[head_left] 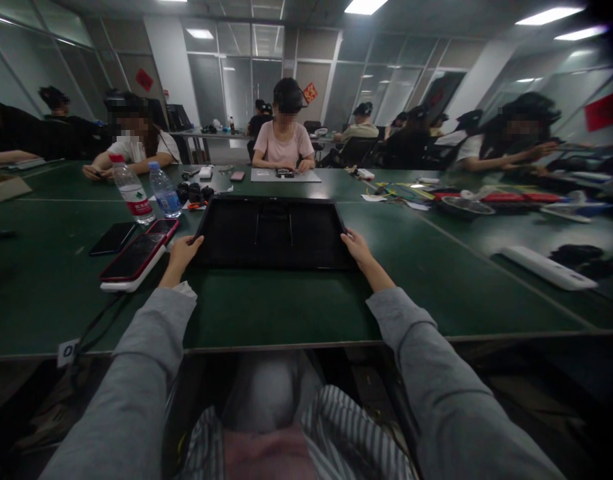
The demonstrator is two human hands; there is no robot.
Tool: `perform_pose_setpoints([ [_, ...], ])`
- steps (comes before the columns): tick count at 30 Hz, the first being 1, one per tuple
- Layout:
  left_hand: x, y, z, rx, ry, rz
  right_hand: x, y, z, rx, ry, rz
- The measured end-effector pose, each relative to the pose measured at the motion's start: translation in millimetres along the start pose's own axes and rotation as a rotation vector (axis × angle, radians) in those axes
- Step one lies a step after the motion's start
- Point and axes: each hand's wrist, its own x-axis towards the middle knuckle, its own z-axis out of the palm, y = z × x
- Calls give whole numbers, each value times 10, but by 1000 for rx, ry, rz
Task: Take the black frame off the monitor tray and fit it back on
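Note:
A wide black rectangular panel with a raised rim, like a tray or a screen, is at the middle of the green table. Two thin upright lines, perhaps reflections, show on its dark face. My left hand grips the panel's left edge, thumb on top and the other fingers mostly hidden. On the right edge, my right hand holds on in the same way. Whether the panel rests on the table or is slightly raised, I cannot tell.
Left of the panel are a phone in a red case on a white block, a black phone and two bottles. A white power strip lies right. Across the table a person sits at a pale board.

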Motion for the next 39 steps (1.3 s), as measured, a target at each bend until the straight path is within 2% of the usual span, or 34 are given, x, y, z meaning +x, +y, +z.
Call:
perform_pose_setpoints([
  [3,11,-23,0,23,-12,22,18,-41,7,-65,29,13],
  [9,-49,1,8,285,54,136,-36,-85,-65,-359,61,-112],
  [17,-126,103,-33,440,31,170,-97,-200,-80,-469,63,-151],
  [24,-210,174,-21,438,49,173,-132,-271,-110,-503,101,-167],
  [34,-198,173,-33,382,30,165,-121,-253,-86,-529,106,-170],
  [39,-154,130,-18,245,23,133,-78,-158,-92,-498,120,-183],
])
